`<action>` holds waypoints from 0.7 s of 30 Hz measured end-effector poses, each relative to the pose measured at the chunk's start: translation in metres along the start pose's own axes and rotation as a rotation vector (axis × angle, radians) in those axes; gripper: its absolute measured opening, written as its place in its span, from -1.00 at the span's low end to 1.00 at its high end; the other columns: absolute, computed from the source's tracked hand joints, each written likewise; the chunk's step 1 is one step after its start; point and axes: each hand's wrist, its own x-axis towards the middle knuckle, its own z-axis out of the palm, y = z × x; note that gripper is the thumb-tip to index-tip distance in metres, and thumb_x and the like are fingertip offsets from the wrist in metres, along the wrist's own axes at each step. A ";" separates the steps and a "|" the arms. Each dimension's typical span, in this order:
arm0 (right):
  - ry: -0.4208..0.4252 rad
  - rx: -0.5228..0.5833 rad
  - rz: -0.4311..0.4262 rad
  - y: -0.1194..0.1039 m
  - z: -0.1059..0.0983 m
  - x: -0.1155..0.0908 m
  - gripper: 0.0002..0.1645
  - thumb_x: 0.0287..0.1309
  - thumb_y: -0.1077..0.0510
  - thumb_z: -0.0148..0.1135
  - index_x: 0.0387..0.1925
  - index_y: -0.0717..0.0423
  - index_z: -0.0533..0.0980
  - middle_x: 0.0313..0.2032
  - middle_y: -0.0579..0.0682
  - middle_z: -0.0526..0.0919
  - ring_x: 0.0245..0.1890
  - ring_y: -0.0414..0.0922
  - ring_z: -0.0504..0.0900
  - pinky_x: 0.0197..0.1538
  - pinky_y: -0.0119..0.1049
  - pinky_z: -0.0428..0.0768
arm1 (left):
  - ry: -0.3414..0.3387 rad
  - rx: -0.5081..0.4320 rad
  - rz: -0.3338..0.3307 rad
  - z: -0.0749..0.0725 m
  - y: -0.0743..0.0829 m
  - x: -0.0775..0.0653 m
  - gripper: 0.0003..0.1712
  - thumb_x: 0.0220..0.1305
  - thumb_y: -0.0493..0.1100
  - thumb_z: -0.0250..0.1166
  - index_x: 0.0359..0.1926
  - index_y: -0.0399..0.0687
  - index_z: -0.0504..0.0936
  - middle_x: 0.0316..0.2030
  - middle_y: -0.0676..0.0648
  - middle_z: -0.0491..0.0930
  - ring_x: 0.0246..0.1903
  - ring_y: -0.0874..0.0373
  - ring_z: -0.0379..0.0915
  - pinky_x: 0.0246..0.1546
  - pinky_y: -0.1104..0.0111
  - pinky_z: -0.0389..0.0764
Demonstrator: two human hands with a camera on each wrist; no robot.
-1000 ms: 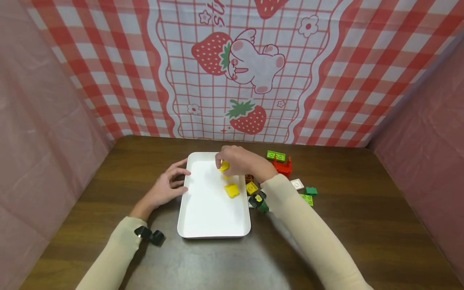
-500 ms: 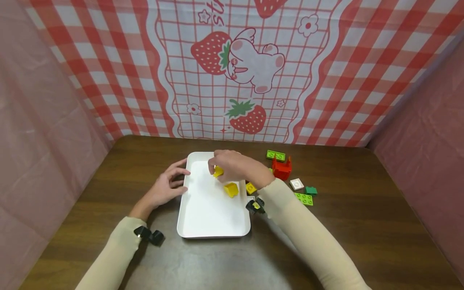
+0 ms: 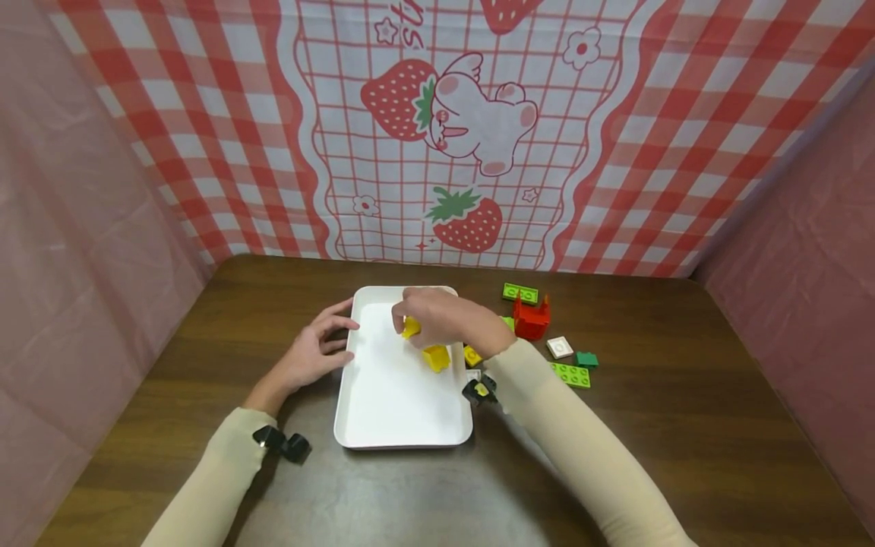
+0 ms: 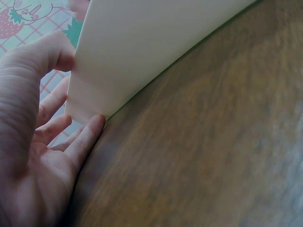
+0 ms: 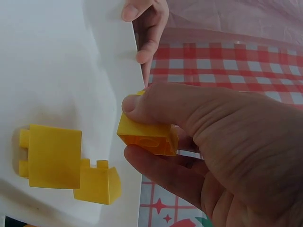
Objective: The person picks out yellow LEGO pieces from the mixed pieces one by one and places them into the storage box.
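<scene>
In the head view a white tray (image 3: 396, 410) lies lengthwise on the table. My left hand (image 3: 311, 349) rests at its left edge with spread, relaxed fingers; the left wrist view has the fingertips against the tray's outer wall (image 4: 128, 56). Over the far half of the tray, my right hand (image 3: 443, 315) pinches a yellow toy building brick (image 5: 144, 130) between thumb and fingers, its hollow underside partly showing. Two more yellow bricks lie in the tray in the right wrist view: a squarish one (image 5: 54, 156) and a slanted one (image 5: 97, 184) beside it.
Right of the tray lie a red piece with upright posts (image 3: 532, 317), light green plates (image 3: 521, 293), a white square piece (image 3: 560, 348), a dark green brick (image 3: 586, 359) and a yellow piece (image 3: 472, 355). A checked strawberry cloth (image 3: 465, 152) hangs behind the table.
My right hand has moved a little left over the tray with the yellow brick, then stayed almost still. The left hand and the tray have kept their places.
</scene>
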 end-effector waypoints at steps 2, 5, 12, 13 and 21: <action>-0.010 -0.004 -0.001 0.000 0.001 0.000 -0.69 0.13 0.10 0.43 -0.05 -0.06 0.67 -0.08 -0.01 0.58 -0.19 -0.08 0.51 -0.09 -0.28 0.68 | 0.001 -0.003 -0.001 0.000 0.001 0.000 -0.51 0.11 -0.45 0.40 0.10 -0.36 0.54 0.54 -0.23 0.06 0.31 -0.28 0.29 0.20 -0.13 0.52; -0.026 -0.005 0.007 0.000 0.004 0.001 -0.69 0.13 0.10 0.43 -0.05 -0.05 0.67 -0.08 0.00 0.58 -0.19 -0.08 0.51 -0.10 -0.30 0.68 | 0.000 -0.003 -0.005 0.000 0.001 -0.001 -0.51 0.11 -0.44 0.40 0.10 -0.35 0.54 0.54 -0.22 0.06 0.31 -0.27 0.28 0.20 -0.12 0.51; -0.060 0.020 0.035 0.000 0.012 0.003 -0.73 0.13 0.08 0.44 -0.09 -0.09 0.66 -0.07 -0.02 0.57 -0.17 -0.07 0.52 -0.07 -0.29 0.67 | -0.002 -0.005 -0.003 -0.001 0.002 -0.001 -0.51 0.12 -0.45 0.39 0.11 -0.37 0.53 0.54 -0.22 0.05 0.32 -0.26 0.27 0.21 -0.13 0.50; -0.066 0.022 0.040 0.000 0.013 0.004 -0.74 0.13 0.08 0.44 -0.11 -0.10 0.66 -0.06 -0.02 0.57 -0.17 -0.07 0.52 -0.07 -0.28 0.67 | -0.002 -0.005 -0.002 -0.001 0.001 -0.001 -0.51 0.12 -0.45 0.39 0.11 -0.37 0.53 0.54 -0.22 0.05 0.32 -0.25 0.27 0.20 -0.13 0.51; -0.086 0.043 0.071 0.000 0.021 0.005 -0.76 0.11 0.08 0.46 -0.15 -0.13 0.64 -0.06 -0.05 0.58 -0.14 -0.09 0.51 -0.04 -0.29 0.68 | -0.003 -0.011 0.010 -0.001 0.001 -0.001 -0.51 0.11 -0.46 0.39 0.11 -0.39 0.52 0.54 -0.25 0.05 0.31 -0.27 0.28 0.20 -0.15 0.50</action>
